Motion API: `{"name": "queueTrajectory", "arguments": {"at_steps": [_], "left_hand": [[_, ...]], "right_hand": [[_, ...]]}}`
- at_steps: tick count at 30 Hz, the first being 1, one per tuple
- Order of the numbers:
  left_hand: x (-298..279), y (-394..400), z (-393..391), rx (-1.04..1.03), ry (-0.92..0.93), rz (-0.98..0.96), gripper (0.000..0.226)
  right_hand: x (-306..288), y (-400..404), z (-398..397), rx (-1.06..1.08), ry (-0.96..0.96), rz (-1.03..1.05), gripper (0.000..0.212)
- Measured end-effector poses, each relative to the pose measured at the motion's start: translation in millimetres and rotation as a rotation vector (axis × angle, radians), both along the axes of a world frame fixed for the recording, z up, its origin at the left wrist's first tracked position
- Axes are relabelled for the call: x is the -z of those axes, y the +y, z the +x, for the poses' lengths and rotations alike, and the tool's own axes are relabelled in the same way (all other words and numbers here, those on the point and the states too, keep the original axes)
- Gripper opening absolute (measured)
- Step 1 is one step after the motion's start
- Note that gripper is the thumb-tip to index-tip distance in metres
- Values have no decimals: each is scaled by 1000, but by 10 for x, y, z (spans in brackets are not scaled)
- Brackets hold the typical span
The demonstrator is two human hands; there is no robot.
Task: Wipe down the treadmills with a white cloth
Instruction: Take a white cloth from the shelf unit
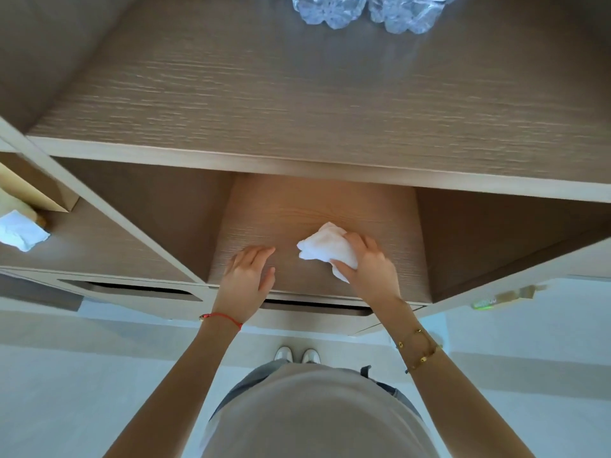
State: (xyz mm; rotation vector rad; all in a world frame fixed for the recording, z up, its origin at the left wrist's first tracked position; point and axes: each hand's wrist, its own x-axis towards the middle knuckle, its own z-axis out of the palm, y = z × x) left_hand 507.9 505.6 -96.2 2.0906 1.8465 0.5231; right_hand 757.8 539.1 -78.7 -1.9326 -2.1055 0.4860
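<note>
I see the right hand (370,266), grip closed round the white cloth (325,247), on the lower wooden shelf (284,213). Left hand (249,272) flat beside it, fingers straight. Wrapped bottles (363,9) on the top shelf.

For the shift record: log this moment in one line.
right hand: grips white cloth on shelf | left hand: flat on shelf | treadmill: not in view

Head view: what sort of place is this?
Probably a room with built-in wooden shelving, not clearly a gym: plastic-wrapped bottles stand on top, the right hand holds a white cloth, no treadmill shows.
</note>
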Motion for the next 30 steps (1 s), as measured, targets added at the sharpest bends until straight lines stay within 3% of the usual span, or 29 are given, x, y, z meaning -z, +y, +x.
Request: {"name": "queueTrajectory", "arguments": {"at_steps": [16, 30], "left_hand": [[-348, -521, 130, 298, -138, 58, 33], [-508, -1302, 215, 907, -133, 56, 33]], "right_hand": [[-281, -1555, 241, 426, 70, 185, 42], [-342, -3754, -378, 1003, 86, 225, 44]]}}
